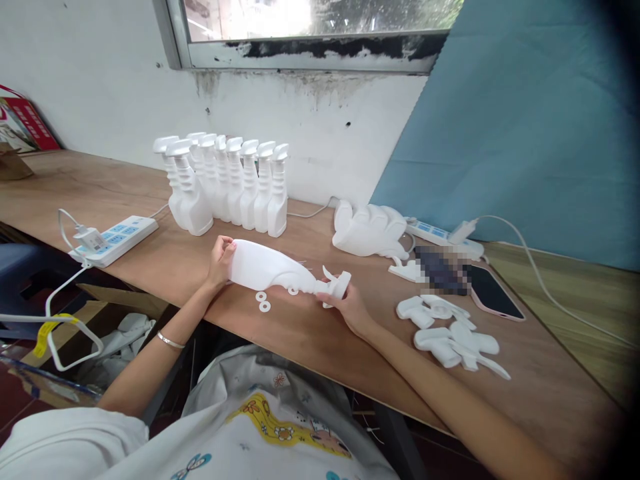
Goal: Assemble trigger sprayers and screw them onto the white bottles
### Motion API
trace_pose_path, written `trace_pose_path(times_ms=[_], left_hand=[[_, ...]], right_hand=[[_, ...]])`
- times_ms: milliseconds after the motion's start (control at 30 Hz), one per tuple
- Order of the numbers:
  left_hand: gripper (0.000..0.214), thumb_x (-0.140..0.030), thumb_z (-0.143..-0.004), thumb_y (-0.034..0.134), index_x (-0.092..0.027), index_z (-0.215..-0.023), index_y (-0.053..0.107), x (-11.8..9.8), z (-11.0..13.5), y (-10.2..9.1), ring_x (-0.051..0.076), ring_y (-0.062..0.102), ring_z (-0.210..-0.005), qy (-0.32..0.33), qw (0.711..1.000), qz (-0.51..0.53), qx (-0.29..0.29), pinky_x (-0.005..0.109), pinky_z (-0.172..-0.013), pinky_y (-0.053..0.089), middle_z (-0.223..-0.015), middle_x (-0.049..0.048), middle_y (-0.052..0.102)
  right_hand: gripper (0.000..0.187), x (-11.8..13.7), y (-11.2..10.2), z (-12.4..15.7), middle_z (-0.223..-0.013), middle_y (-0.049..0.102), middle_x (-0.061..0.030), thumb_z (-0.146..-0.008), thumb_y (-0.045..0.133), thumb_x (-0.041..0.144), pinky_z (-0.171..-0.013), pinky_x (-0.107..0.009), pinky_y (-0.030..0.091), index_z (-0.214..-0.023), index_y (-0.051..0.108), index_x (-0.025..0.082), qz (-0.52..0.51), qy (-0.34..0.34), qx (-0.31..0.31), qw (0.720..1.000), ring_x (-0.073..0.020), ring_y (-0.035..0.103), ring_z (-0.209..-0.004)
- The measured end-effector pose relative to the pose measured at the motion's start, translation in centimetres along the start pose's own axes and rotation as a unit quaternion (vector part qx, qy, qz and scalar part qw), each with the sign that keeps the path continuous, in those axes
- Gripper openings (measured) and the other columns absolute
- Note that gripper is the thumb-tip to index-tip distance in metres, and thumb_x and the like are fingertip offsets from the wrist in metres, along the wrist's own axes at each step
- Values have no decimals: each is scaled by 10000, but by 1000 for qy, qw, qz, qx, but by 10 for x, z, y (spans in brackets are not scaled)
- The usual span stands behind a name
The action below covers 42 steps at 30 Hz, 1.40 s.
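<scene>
left hand (pixel 221 259) cupped closed round base of white plastic spray bottle (pixel 267 267) | right hand (pixel 350 305) pinching its white trigger head (pixel 336 285) | bottle lying sideways, just above wooden counter (pixel 150 193) edge | two white plastic washer rings (pixel 263 301) beneath it

A stained white wall (pixel 100 80) under a bright window (pixel 310 27).

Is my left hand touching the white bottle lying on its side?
Touching. The head view shows the left hand gripping the base end of the white bottle, with no gap visible.
</scene>
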<state>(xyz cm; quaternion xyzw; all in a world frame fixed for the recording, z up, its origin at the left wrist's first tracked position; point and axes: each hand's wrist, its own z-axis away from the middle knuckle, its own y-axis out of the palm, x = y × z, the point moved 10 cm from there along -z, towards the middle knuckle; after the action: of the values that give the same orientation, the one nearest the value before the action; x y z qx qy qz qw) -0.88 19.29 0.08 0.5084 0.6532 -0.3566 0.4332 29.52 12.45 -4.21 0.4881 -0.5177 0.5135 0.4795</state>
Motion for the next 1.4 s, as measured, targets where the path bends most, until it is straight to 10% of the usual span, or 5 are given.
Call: trace_pose_path(times_ms=[200,400,600,1033,1400], left_hand=[[247,-420,-725,504,-193,-771,418,-5,2,1,101,382,-509,4,1000,-6,2,200,-474,297,-606,-38,413],[240,-420,-730,489,-194,-770,419,-6,2,-1,110,393,-523,10,1000,-14,-6,208,-482,306,-622,-31,419],[225,-407,-737,487,-193,-763,425,-5,2,-1,106,391,-512,14,1000,-21,-7,206,-484,305,-603,-36,424],[200,-403,-798,445,-206,-800,413,-17,11,-1,105,345,-465,66,996,-67,-11,209,-462,274,-543,-50,381],[295,-404,-791,452,-178,-979,476,-32,14,5,242,545,-810,136,966,-220,-5,353,-749,385,-870,83,581]], right_hand=[[399,-6,6,-1,-587,618,-5,-640,663,468,-568,-289,474,-858,555,152,-22,11,22,999,-152,584,-531],[543,6,0,0,-846,649,-14,-454,791,341,-719,-307,475,-915,567,163,35,-39,3,999,-172,594,-765],[476,4,-4,1,-907,657,-38,-546,744,389,-744,-318,465,-932,605,148,77,-26,-16,997,-189,589,-814],[383,-4,1,1,-600,656,-49,-590,694,503,-541,-321,532,-694,627,140,-22,20,5,1000,-182,613,-527],[399,-10,1,-2,-655,672,-54,-598,699,497,-553,-342,570,-750,634,133,-82,34,-9,996,-188,633,-543]])
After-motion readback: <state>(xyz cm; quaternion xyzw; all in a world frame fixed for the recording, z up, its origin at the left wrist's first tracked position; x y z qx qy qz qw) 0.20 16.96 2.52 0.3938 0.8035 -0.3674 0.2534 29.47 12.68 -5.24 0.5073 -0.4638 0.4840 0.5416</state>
